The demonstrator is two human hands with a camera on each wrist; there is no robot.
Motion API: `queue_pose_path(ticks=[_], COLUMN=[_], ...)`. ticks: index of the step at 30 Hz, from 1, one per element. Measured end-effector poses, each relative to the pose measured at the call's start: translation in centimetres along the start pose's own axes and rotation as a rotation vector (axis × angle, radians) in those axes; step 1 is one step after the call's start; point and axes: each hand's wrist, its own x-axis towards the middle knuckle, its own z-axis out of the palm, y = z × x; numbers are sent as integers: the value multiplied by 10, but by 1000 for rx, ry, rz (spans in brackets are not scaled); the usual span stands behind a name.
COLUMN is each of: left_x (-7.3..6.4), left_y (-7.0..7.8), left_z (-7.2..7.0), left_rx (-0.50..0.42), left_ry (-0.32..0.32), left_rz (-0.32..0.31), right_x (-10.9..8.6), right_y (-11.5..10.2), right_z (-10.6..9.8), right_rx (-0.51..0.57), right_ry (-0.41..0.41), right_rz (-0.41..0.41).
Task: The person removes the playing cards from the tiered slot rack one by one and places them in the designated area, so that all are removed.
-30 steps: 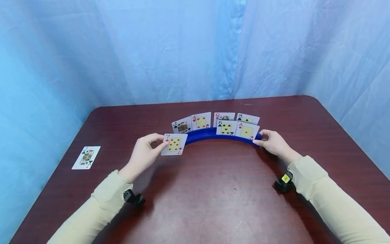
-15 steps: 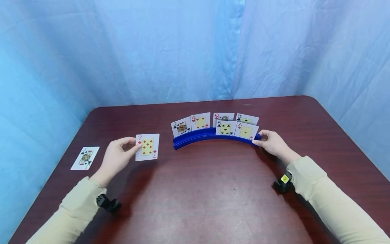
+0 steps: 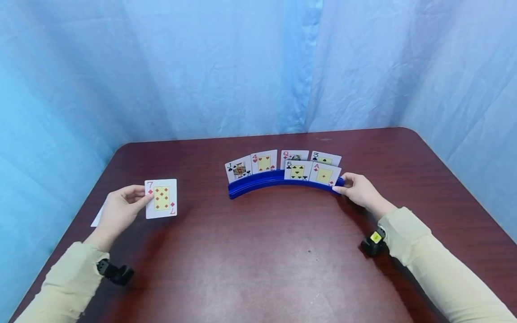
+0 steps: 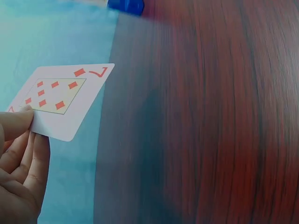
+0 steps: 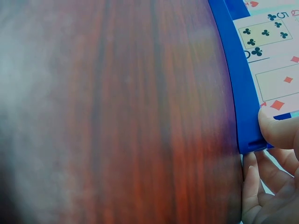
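Head view: left hand [image 3: 119,211] pinches the seven of diamonds [image 3: 161,198] by its near edge, fingers closed to card thickness, thumb on the face. Change: a second ago the card overlapped the left end of my blue card holder [image 3: 258,181]; now it's well apart, carried left. My knuckles now hide most of a loose card [image 3: 97,218] left of them; only a white edge shows. Right hand [image 3: 361,190] hasn't shifted: fingers curled on the holder's right end. Leftward from those fingers: ace of diamonds [image 3: 325,174] and five of clubs [image 3: 297,170] in front; three of spades [image 3: 326,158], queen of diamonds [image 3: 295,154], four of hearts [image 3: 264,161], jack of spades [image 3: 239,169] behind. My read: seven is mid-carry away from the holder, right hand steadying.

Left wrist view: same pinch, my fingertips at one edge, card tilted and sticking out beyond them, nothing else in the grip.

Right wrist view: thumb over the holder's end, at the ace's corner; can't tell if it presses the card. Other fingers below the end.
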Motion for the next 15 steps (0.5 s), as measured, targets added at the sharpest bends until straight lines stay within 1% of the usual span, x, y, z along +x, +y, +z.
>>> queue_pose_path(ticks=[3, 7, 11, 15], left_x=[2, 5, 8, 10], left_y=[-13, -29, -43, -53], left_z=[-6, -13, -18, -22], left_rx=[30, 42, 61, 85], left_ry=[0, -17, -56, -101], left_rz=[-21, -43, -74, -109], right_x=[0, 0, 0, -1], right_y=[0, 0, -1, -2], right_z=[0, 0, 0, 0], right_rx=[2, 1, -3, -5], right_ry=[-1, -1, -3, -4], right_rz=[2, 4, 11, 17])
